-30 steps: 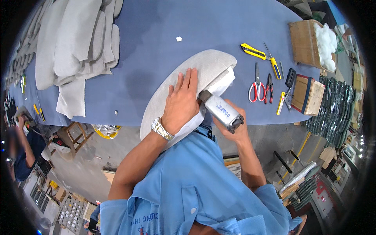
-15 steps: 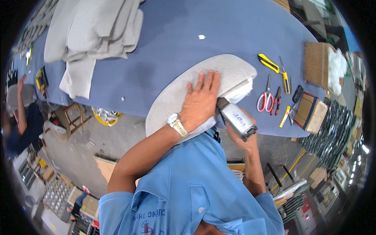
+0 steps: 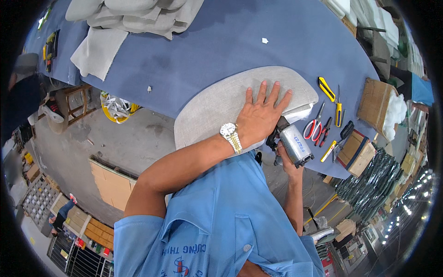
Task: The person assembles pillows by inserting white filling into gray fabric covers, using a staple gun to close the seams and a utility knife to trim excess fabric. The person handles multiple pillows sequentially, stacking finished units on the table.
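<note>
Grey fabric panel (image 3: 221,104) on blue counter (image 3: 207,41), worked with a stapler (image 3: 295,145).

Panel: curved, overhanging the near counter edge, loose fabric folded at its right end. Left hand (image 3: 260,115): flat on the panel, fingers spread, gripping nothing; watch (image 3: 230,136) on the wrist. Right hand (image 3: 288,159): closed round the silver stapler, held at the panel's right end just below the left hand. Right of the panel: yellow knife (image 3: 326,88), red scissors (image 3: 314,125), cardboard box (image 3: 374,102). Far left: heap of grey fabric (image 3: 134,14).
</note>
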The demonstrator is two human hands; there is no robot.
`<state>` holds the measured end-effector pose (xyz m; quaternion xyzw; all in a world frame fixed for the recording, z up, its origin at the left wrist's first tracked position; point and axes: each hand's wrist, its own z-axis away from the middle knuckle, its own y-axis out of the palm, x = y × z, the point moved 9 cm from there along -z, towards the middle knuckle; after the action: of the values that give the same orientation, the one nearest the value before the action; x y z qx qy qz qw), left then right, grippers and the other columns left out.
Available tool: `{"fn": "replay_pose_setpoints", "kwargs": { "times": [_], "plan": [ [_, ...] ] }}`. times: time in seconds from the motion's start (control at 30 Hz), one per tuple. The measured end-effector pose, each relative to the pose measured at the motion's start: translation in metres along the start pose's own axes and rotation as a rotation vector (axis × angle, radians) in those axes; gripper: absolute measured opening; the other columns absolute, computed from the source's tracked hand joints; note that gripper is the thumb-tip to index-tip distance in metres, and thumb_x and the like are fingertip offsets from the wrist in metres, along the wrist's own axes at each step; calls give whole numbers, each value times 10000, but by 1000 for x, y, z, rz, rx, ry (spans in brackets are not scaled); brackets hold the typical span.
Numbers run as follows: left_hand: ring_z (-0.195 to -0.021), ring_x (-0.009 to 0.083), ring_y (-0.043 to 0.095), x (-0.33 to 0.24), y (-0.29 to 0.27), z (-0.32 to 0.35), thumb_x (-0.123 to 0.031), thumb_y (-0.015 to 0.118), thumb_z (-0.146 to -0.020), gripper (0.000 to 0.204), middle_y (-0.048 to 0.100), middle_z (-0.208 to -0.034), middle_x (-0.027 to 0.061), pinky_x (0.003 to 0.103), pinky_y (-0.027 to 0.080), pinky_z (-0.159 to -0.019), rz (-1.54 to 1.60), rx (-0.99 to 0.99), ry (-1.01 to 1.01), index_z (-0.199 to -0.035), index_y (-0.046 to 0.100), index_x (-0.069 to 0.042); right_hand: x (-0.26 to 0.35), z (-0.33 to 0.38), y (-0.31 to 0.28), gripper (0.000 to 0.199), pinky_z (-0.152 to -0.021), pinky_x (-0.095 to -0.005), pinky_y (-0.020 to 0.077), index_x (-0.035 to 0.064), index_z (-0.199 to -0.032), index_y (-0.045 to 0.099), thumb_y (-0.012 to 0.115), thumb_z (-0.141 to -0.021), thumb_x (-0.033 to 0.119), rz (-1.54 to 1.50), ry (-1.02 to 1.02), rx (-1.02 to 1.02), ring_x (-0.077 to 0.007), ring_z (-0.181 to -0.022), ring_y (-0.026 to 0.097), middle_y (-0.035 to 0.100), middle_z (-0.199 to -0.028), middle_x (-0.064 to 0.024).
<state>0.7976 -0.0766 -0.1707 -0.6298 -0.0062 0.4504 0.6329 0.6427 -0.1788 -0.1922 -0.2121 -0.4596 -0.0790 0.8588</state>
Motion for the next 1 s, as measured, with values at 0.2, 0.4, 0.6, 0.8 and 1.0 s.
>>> {"fn": "replay_pose_setpoints", "kwargs": {
  "times": [0.2,0.4,0.6,0.8,1.0],
  "plan": [
    [-1593,377,70,68,0,-1,-465,493,-1046,746,128,-1714,203,576,76,-1269,553,240,83,-1659,179,-178,12,-3,6,221,-619,-271,510,-28,-1065,736,774,-891,104,-38,-115,-47,-101,-674,642,720,-819,-48],
    [-1588,399,60,65,4,23,-542,402,-1069,724,132,-1715,196,593,96,-1258,369,262,-21,-1659,184,-183,19,-6,13,206,-582,-262,502,1,-1131,724,727,-933,56,-4,-270,-53,-95,-668,620,739,-926,-51],
    [-1537,482,206,32,-11,36,-410,593,-1007,820,209,-1681,240,646,295,-1181,72,145,-61,-1645,179,-106,31,-6,15,296,-760,-313,559,-33,-1071,693,782,-802,50,-17,-353,-58,-159,-862,722,758,-956,-116],
    [-1503,504,284,30,-10,33,-299,656,-966,876,234,-1670,249,652,385,-1124,-34,159,-87,-1634,149,-44,48,8,16,219,-687,-309,530,-13,-982,694,776,-789,50,117,-445,-130,-182,-758,695,706,-861,-99],
    [-1500,500,295,31,-10,34,-237,693,-934,905,246,-1667,246,654,394,-1117,-42,148,-103,-1629,151,-27,56,4,19,223,-666,-306,513,-7,-979,684,767,-778,46,87,-415,-40,-183,-721,672,683,-829,-97]
  ]
}}
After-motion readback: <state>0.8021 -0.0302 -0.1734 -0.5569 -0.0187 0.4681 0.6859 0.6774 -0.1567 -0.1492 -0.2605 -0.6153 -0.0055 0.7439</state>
